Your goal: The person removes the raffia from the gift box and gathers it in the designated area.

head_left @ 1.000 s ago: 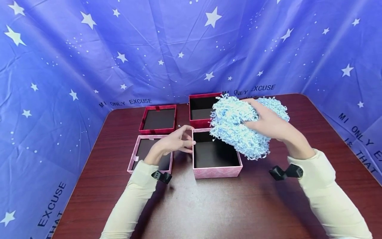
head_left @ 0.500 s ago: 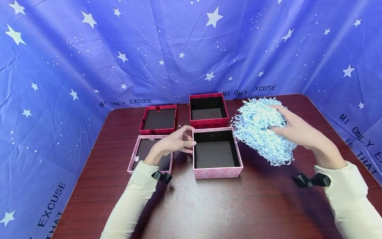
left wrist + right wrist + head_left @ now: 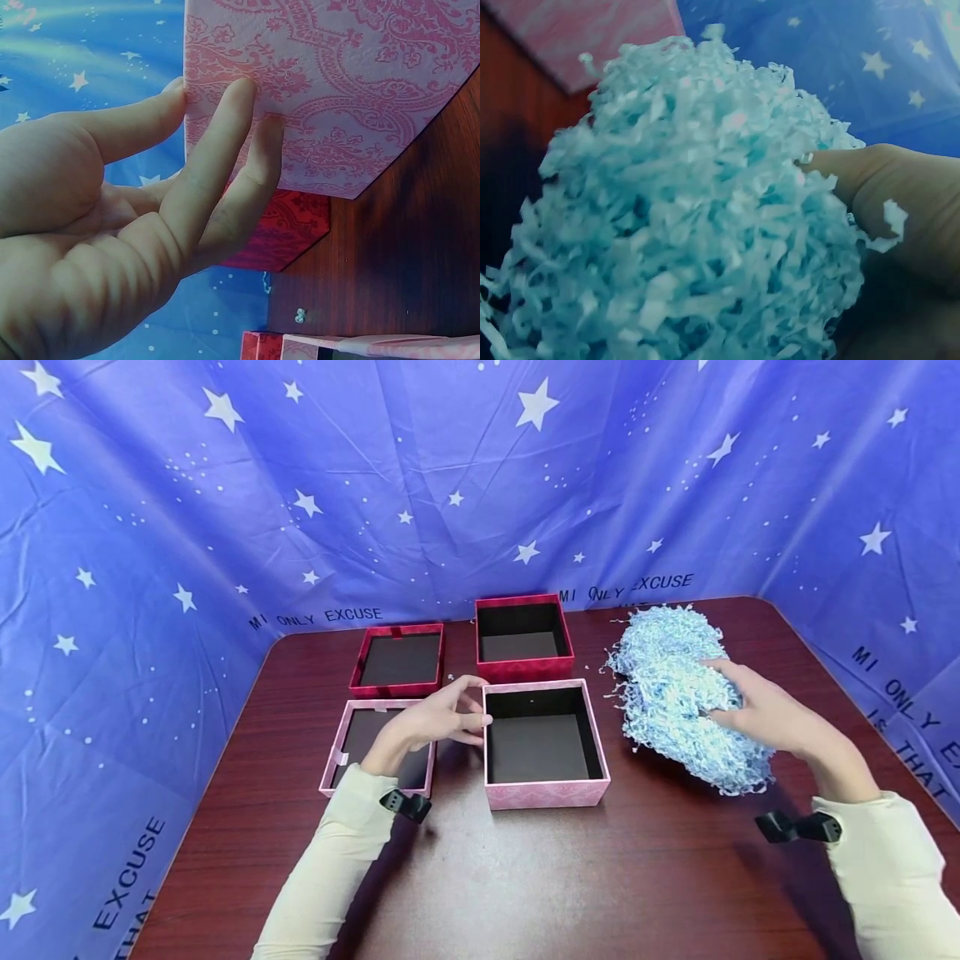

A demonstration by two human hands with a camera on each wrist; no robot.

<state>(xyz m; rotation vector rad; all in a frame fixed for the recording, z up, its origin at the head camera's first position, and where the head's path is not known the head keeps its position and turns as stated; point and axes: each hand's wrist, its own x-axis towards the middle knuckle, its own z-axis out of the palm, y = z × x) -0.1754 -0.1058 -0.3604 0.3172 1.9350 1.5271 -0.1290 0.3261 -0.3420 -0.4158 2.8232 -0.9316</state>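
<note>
In the head view my left hand (image 3: 438,718) holds the left side of the pink patterned box (image 3: 547,793), a box with a black inside. The left wrist view shows my thumb at the rim of the pink box (image 3: 337,90) and other fingers against its outer wall. My right hand (image 3: 776,714) grips a large clump of pale blue shredded paper (image 3: 675,710) at the right of the table. Seen by the right wrist camera, shredded paper (image 3: 697,210) fills most of the frame and hides most of that hand, apart from part near its thumb.
Behind the pink box stands a red box (image 3: 525,664), black inside. A red lid (image 3: 397,689) and a pink lid (image 3: 341,743) lie at the left, insides up. The brown table (image 3: 480,893) meets a blue star-printed curtain (image 3: 420,485). Small paper scraps lie near the boxes.
My right hand has carried the shredded paper rightward and down, away from above the pink box, so the insides of both boxes show. My left hand has stayed at the pink box.
</note>
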